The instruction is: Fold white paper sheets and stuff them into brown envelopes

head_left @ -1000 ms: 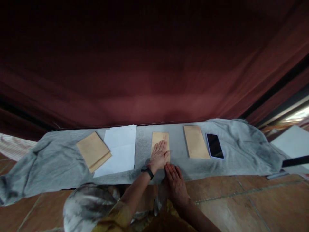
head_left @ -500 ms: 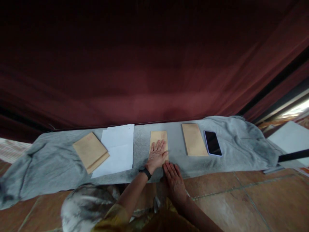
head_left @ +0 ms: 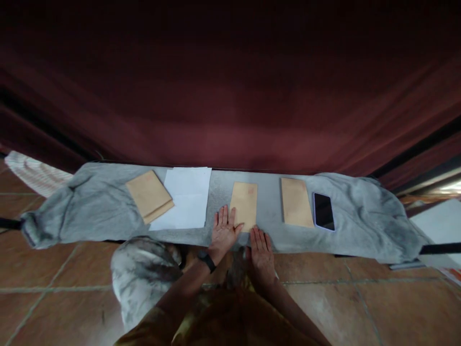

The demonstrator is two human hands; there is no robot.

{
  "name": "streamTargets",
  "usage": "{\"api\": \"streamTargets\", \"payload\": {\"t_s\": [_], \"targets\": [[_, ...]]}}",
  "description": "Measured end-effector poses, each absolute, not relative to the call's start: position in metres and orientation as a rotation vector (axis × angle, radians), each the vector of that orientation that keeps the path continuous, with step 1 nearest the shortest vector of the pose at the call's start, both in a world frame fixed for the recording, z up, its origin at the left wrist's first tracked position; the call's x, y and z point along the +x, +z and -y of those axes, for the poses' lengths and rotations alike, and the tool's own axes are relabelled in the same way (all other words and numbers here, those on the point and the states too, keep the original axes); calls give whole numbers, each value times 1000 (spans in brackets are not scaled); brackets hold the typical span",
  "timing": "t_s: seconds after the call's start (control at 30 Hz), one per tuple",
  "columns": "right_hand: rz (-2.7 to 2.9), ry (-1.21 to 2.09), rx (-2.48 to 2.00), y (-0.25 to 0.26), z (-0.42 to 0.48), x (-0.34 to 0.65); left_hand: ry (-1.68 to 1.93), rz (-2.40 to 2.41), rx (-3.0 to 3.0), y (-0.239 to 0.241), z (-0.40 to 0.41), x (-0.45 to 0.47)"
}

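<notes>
A tan envelope (head_left: 245,204) lies flat on the grey cloth (head_left: 90,211) in the middle. My left hand (head_left: 223,230), with a black wristband, rests flat and open just left of the envelope's near corner, thumb touching its edge. Flat on the cloth's near edge below the envelope lies my right hand (head_left: 262,249), fingers spread, holding nothing. A second tan envelope (head_left: 296,208) lies to the right, beside a dark phone (head_left: 323,211). Further left, white paper sheets (head_left: 185,197) and a stack of tan envelopes (head_left: 149,196) rest on the cloth.
A dark red curtain (head_left: 230,96) hangs right behind the cloth. Brown floor tiles (head_left: 378,302) lie in front. A white sheet (head_left: 437,226) and a dark bar (head_left: 439,249) sit at far right. A striped fabric (head_left: 32,175) shows at far left.
My left hand slid off the middle envelope toward me and to its left. The right hand stayed on the cloth's edge. The view shifted, tilting down and right.
</notes>
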State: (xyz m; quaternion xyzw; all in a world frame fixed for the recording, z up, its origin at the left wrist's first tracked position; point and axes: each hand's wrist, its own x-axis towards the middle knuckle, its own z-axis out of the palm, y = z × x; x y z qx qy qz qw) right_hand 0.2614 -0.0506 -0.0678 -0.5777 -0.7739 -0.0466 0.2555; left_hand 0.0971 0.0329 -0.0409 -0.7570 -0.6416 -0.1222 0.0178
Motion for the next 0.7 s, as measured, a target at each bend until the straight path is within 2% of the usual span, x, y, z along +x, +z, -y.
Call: {"api": "streamTargets", "payload": {"t_s": [0.2,0.7], "targets": [[2120,-49,-1589,-67,52,262,-362,2128,-2364,-33,-24,105],[2164,-41,-1642,-59,51,262,-184,2111,-2441,-12,-25,117]]}}
